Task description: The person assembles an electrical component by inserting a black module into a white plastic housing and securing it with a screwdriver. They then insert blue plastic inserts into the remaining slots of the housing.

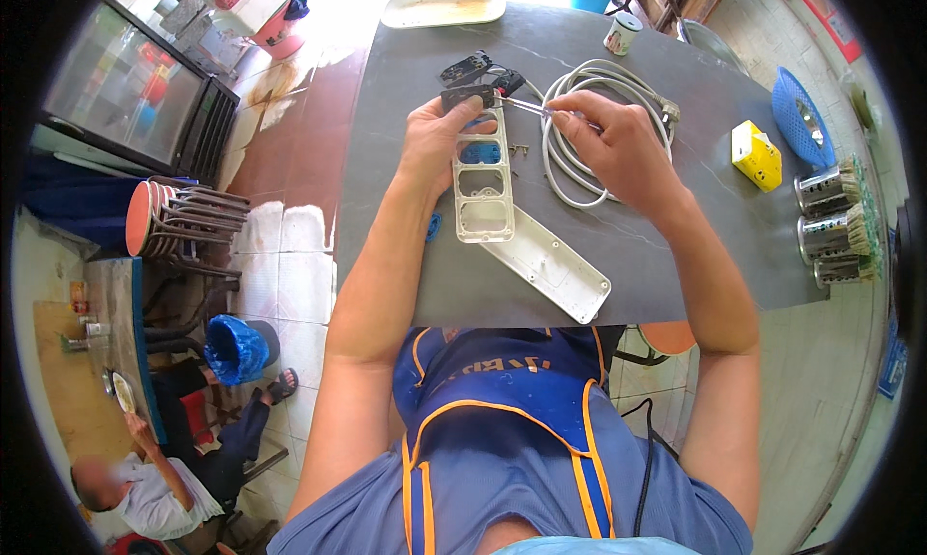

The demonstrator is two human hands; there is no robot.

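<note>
My left hand (pixel 436 138) is closed around the far end of a white power strip housing (pixel 485 235), a long frame with square openings. Its thumb presses on a black socket insert (pixel 467 96) at that end. In my right hand (pixel 610 130) is a thin screwdriver (pixel 524 104), fingers pinched round its handle, the tip touching or very near the insert's right edge. A blue insert (pixel 480 153) shows through one opening. More black inserts (pixel 465 68) lie just beyond. The white long cover (pixel 550 265) rests on the table beside the housing. Small metal pieces (pixel 519 151) lie to the right.
A coiled grey cable (pixel 565 174) with a plug (pixel 668 111) lies under and around my right hand. Across the grey table (pixel 715 236) are a can (pixel 623 34), a yellow packet (pixel 756 156), a blue basket (pixel 801 121), metal holders (pixel 821 236) and a white tray (pixel 444 8). Another person (pixel 159 497) sits at the lower left.
</note>
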